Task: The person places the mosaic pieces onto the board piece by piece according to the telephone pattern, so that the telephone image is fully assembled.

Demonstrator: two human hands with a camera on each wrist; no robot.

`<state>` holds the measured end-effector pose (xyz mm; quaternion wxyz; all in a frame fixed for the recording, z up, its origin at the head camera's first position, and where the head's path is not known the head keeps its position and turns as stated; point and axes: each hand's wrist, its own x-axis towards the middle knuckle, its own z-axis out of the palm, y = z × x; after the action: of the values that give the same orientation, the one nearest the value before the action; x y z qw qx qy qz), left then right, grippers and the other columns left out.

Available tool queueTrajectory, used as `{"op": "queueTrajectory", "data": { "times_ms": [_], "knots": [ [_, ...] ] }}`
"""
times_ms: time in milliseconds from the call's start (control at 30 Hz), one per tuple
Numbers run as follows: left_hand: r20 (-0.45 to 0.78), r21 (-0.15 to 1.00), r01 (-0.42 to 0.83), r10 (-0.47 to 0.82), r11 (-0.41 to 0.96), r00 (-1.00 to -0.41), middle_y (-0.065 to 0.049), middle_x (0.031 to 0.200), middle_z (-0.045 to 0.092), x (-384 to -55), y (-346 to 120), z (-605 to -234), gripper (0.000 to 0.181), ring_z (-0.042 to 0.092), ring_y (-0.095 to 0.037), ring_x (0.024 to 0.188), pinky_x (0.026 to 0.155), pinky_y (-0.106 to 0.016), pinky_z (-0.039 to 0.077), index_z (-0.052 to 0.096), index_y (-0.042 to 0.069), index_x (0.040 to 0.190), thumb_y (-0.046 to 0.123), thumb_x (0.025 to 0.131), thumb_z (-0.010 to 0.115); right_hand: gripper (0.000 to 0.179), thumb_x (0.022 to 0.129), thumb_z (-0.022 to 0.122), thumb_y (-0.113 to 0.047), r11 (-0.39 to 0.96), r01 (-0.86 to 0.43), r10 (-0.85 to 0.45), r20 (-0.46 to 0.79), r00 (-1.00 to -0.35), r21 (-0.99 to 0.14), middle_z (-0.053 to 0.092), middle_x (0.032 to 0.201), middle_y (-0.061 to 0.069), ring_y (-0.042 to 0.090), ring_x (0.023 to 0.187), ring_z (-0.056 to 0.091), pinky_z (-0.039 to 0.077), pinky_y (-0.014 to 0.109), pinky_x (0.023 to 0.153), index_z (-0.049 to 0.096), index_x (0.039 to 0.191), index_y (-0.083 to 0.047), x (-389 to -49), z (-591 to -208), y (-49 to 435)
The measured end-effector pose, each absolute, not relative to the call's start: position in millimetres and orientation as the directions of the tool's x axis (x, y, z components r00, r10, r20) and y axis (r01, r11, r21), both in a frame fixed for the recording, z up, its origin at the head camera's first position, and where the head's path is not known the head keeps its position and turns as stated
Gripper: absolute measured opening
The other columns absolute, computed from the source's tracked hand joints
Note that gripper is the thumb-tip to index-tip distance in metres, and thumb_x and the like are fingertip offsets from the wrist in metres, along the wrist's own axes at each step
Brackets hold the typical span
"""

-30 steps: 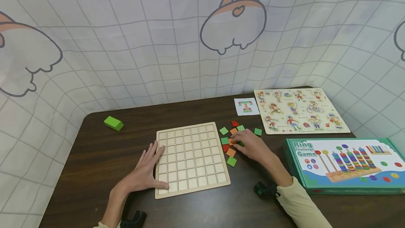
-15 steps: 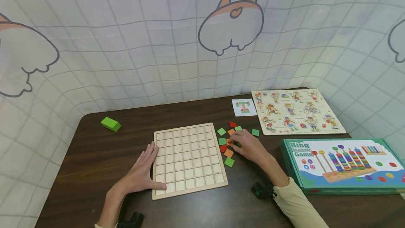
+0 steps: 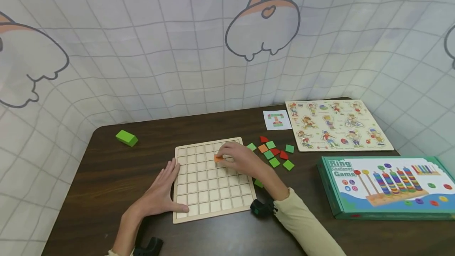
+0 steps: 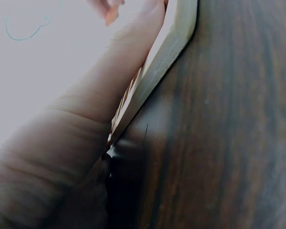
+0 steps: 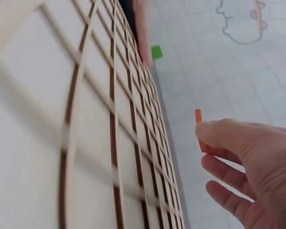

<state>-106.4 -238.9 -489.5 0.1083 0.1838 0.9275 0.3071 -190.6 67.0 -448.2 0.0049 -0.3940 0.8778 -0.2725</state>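
Note:
A square wooden grid board (image 3: 209, 195) lies on the dark table. My left hand (image 3: 158, 195) rests along its left side, fingers stretched out and the thumb over the front left corner; the thumb also shows against the board's edge in the left wrist view. Over the upper middle cells, my right hand (image 3: 245, 160) pinches an orange square tile (image 3: 217, 159) between thumb and fingers. In the right wrist view this orange tile (image 5: 198, 114) is held on edge, above the grid. Right of the board lie loose green tiles (image 3: 274, 162), red tiles (image 3: 283, 155) and another orange tile (image 3: 263, 148).
A small card (image 3: 277, 120) printed with a T-shaped tile pattern lies at the back. Beside it are a picture puzzle board (image 3: 337, 125) and, nearer, a green-edged Ring Challenge Game box (image 3: 387, 185). A green block (image 3: 126, 138) sits at the back left. A patterned curtain hangs behind.
My right hand has moved left from the loose tiles to above the board, carrying an orange tile. Tiles it had covered now show. My left hand stays at the board's left side.

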Motion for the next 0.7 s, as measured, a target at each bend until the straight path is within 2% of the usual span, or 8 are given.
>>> {"op": "queueTrajectory", "data": {
  "times_ms": [133,333,700],
  "knots": [
    [-0.097,0.606,0.271,0.408,0.748,-0.908,-0.014,0.165,-0.006,-108,-237,-488,0.132,-0.003,-0.038,0.152,0.118,-0.059,0.007,0.008,0.006,0.157,0.062,0.063,0.082,0.018,0.093,0.066,-0.022,0.56,-0.697,-0.725,0.142,-0.674,-0.448,0.069,0.113,0.0,0.018,0.108,0.061,0.051,0.033,0.092,0.073,0.108,-0.015,-194,-452,47],
    [-0.102,0.605,0.265,0.404,0.751,-0.909,-0.014,0.165,-0.006,-108,-236,-486,0.133,-0.003,-0.038,0.152,0.117,-0.061,0.008,0.008,0.005,0.156,0.061,0.062,0.083,0.019,0.094,0.064,-0.023,0.59,-0.717,-0.752,0.071,-0.655,-0.37,0.07,0.108,-0.001,0.018,0.1,0.062,0.051,0.031,0.087,0.074,0.109,-0.015,-193,-455,36],
    [-0.097,0.608,0.265,0.402,0.748,-0.911,-0.015,0.165,-0.005,-107,-237,-488,0.133,-0.003,-0.038,0.152,0.117,-0.061,0.008,0.008,0.005,0.156,0.061,0.063,0.082,0.018,0.094,0.065,-0.02,0.608,-0.724,-0.74,0.098,-0.666,-0.327,0.07,0.107,-0.001,0.018,0.099,0.063,0.05,0.03,0.091,0.074,0.107,-0.013,-191,-458,30]
  ]
}}
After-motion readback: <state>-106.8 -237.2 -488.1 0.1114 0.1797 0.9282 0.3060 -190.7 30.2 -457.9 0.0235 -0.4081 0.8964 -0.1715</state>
